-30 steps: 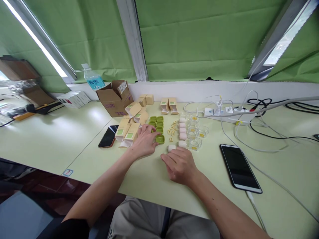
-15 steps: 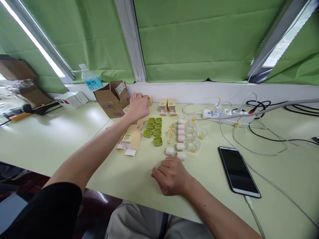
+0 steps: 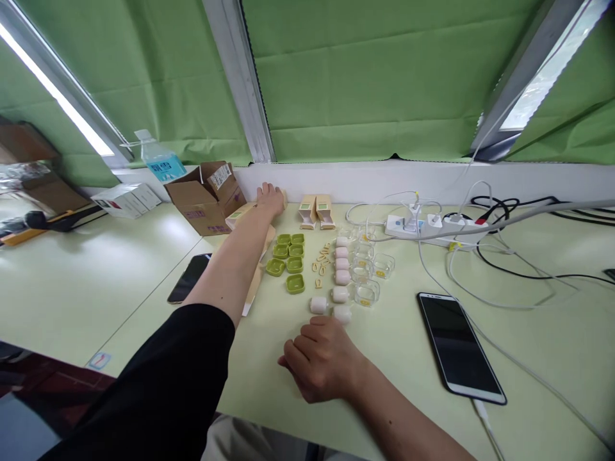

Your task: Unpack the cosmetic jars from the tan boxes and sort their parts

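My left hand (image 3: 270,197) reaches to the back of the table, over a tan carton beside the open cardboard box (image 3: 204,202); its fingers point to the wall, and their hold on the carton is hidden. Curled on the table near the front, my right hand (image 3: 319,358) rests just below the white cylinders (image 3: 319,305). Several green square cups (image 3: 295,283) stand in two columns. Small tan rings (image 3: 318,283) lie between them and the pink cylinders (image 3: 342,264). Clear containers (image 3: 367,292) are on the right of those. Two tan cartons (image 3: 325,210) stand behind.
A white phone (image 3: 461,346) with a cable lies at the right. Behind it are a power strip (image 3: 432,227) and tangled cables. A dark phone (image 3: 189,278) lies by my left forearm. At the back left are a bottle (image 3: 161,160) and white boxes (image 3: 127,200).
My left forearm has swung right and forward, uncovering the dark phone at its left. The left hand stays near the back carton. The view has shifted slightly; my right hand remains curled.
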A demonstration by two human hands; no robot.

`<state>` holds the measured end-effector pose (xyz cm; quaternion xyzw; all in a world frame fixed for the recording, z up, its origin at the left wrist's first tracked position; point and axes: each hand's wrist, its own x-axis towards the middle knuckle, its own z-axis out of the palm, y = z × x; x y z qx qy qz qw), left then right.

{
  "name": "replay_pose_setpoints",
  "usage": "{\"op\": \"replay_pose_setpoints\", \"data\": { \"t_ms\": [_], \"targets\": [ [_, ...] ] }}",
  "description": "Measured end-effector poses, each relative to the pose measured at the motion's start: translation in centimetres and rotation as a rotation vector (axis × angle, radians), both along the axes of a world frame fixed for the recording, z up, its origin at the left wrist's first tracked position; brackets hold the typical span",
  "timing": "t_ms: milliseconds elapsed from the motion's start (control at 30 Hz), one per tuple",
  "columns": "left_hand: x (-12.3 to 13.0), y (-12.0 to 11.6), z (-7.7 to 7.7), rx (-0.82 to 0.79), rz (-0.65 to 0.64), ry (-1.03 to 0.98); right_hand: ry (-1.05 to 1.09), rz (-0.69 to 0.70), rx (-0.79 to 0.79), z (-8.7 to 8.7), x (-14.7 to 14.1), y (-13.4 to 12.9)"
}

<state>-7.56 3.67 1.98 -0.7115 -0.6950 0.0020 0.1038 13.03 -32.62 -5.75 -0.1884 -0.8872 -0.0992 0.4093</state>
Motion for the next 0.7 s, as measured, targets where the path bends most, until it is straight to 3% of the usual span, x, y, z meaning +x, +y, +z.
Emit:
{"op": "replay_pose_setpoints", "data": {
  "t_ms": [167, 467, 700],
  "targets": [
    [0.3, 0.7, -0.6, 0.001, -0.029, 0.014, -0.002, -0.012, 0.021, -0.1, -0.2, 0.0],
    [0.6, -0.6, 0.1, 0.008, -0.085, -0.006, 0.040, -0.005, 0.032, 0.2, 0.1, 0.2],
    [1.1, -3.7, 2.4, 0.151, -0.051, -0.002, 0.089, -0.013, 0.040, 0.7, 0.5, 0.5]
  ]
}}
